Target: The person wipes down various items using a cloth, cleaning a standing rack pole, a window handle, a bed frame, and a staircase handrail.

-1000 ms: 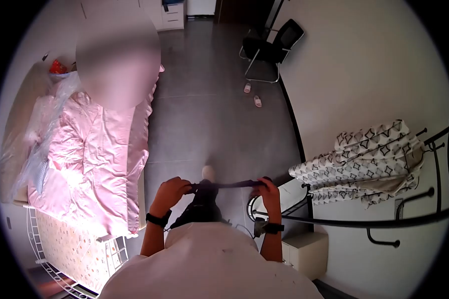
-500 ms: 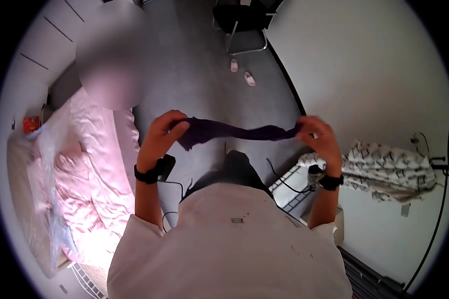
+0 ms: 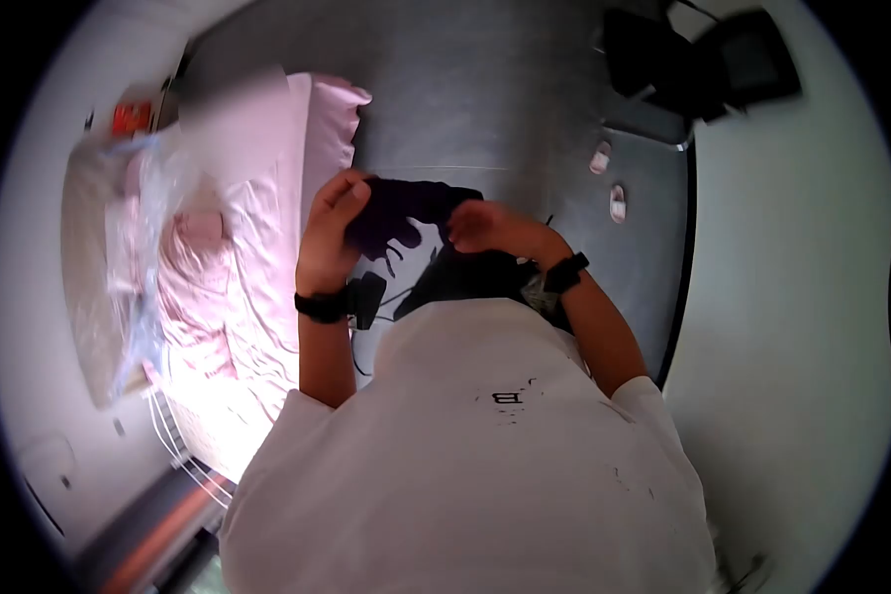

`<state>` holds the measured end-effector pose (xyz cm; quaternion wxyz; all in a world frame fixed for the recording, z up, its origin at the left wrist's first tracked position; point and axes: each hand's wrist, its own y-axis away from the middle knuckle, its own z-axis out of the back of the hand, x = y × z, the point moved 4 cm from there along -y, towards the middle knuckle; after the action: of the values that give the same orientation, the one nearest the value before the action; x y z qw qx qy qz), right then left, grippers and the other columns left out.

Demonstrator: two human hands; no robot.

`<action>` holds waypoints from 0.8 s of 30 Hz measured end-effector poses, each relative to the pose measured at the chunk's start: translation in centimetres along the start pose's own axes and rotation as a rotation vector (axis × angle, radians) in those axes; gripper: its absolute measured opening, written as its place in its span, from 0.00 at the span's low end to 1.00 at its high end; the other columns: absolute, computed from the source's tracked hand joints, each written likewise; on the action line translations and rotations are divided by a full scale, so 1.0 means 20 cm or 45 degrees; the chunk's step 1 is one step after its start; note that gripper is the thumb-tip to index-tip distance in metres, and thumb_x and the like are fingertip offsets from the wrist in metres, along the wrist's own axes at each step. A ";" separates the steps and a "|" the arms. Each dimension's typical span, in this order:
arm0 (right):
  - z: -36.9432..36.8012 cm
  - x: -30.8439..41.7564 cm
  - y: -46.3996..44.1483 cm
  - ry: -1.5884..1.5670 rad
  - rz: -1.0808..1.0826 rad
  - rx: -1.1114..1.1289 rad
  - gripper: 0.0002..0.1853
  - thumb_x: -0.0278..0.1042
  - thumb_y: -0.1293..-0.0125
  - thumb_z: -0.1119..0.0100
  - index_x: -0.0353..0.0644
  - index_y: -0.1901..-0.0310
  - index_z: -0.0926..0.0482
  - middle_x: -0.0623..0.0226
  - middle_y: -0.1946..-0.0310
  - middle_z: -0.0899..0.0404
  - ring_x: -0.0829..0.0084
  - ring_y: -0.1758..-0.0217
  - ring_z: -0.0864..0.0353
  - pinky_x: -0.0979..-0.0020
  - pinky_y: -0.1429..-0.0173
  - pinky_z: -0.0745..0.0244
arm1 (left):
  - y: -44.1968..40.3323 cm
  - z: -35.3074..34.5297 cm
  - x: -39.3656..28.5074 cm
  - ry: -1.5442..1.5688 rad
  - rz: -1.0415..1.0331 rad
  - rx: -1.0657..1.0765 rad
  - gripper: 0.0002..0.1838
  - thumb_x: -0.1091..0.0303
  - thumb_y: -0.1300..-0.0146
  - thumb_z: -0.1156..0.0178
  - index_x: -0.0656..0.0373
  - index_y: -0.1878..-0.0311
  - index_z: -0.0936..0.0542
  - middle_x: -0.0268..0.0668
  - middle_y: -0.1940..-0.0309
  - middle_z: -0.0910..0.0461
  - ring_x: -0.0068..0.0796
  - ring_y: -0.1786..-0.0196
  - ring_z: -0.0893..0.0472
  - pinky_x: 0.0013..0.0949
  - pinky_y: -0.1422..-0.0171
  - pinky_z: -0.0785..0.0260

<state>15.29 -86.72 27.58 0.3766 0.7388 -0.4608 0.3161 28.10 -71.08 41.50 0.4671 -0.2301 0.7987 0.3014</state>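
Observation:
A dark purple cloth (image 3: 406,206) hangs bunched between my two hands, in front of my white shirt. My left hand (image 3: 335,226) grips its left end, thumb on top, with a loose edge and a thin strand dangling below. At the cloth's right end, my right hand (image 3: 493,230) is closed around it, fingers curled and a little blurred. Each wrist wears a black band. Below the cloth show my dark trousers (image 3: 460,277).
On the left is a bed with pink bedding (image 3: 257,198) and clear plastic along its far side. A black chair (image 3: 653,64) stands at the upper right, near pink slippers (image 3: 618,204) on the grey floor. A red packet (image 3: 132,119) lies beyond the bed.
My hands first spread apart, stretching the cloth, then came together, so it now bunches between them. The view has turned; the patterned garment on the rack has left it.

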 end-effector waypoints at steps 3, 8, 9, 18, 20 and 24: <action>0.19 0.26 -0.31 0.212 0.104 -0.004 0.16 0.24 0.39 0.38 0.38 0.49 0.26 0.65 0.57 0.20 0.72 0.51 0.21 0.71 0.43 0.26 | -0.29 0.07 -0.05 0.138 -0.108 -0.107 0.07 0.69 0.32 0.45 0.63 0.58 0.24 0.30 0.68 0.22 0.17 0.65 0.24 0.22 0.60 0.33; 0.81 0.48 -0.56 -0.281 0.282 -0.421 0.16 0.16 0.38 0.44 0.39 0.49 0.27 0.63 0.54 0.21 0.70 0.46 0.22 0.68 0.39 0.28 | -0.92 0.20 -0.16 0.081 -0.089 -0.258 0.05 0.71 0.33 0.44 0.63 0.58 0.24 0.29 0.68 0.22 0.16 0.66 0.25 0.22 0.60 0.34; 0.98 0.49 -0.60 -0.592 0.303 -0.561 0.18 0.14 0.38 0.47 0.40 0.47 0.27 0.62 0.52 0.22 0.67 0.44 0.23 0.67 0.37 0.28 | -1.10 0.22 -0.21 0.115 -0.099 -0.272 0.05 0.71 0.33 0.44 0.63 0.58 0.24 0.29 0.68 0.22 0.16 0.66 0.25 0.22 0.60 0.34; 1.80 1.44 -0.36 -0.131 0.876 -1.284 0.21 0.11 0.40 0.48 0.41 0.46 0.27 0.58 0.42 0.25 0.64 0.36 0.28 0.67 0.33 0.32 | -2.33 -0.09 -0.54 0.140 0.047 0.292 0.17 0.82 0.41 0.44 0.64 0.47 0.27 0.35 0.59 0.21 0.23 0.59 0.22 0.25 0.55 0.31; 1.90 1.59 -0.33 -0.021 0.823 -1.305 0.23 0.09 0.42 0.47 0.40 0.45 0.27 0.58 0.40 0.26 0.65 0.33 0.29 0.68 0.33 0.32 | -2.56 -0.22 -0.53 0.273 0.018 0.396 0.18 0.84 0.44 0.42 0.64 0.49 0.26 0.38 0.54 0.24 0.24 0.56 0.23 0.25 0.53 0.31; 2.32 1.75 -0.39 -0.155 0.631 -1.400 0.23 0.11 0.42 0.46 0.38 0.44 0.28 0.58 0.41 0.26 0.65 0.35 0.28 0.68 0.35 0.30 | -3.11 -0.54 -0.52 0.300 -0.110 0.994 0.16 0.84 0.46 0.39 0.61 0.53 0.23 0.39 0.59 0.28 0.30 0.55 0.30 0.30 0.50 0.37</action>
<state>41.17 -139.37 30.11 0.5914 0.3233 -0.7357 0.0670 66.70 -122.02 38.17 0.4369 -0.1018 0.8908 -0.0725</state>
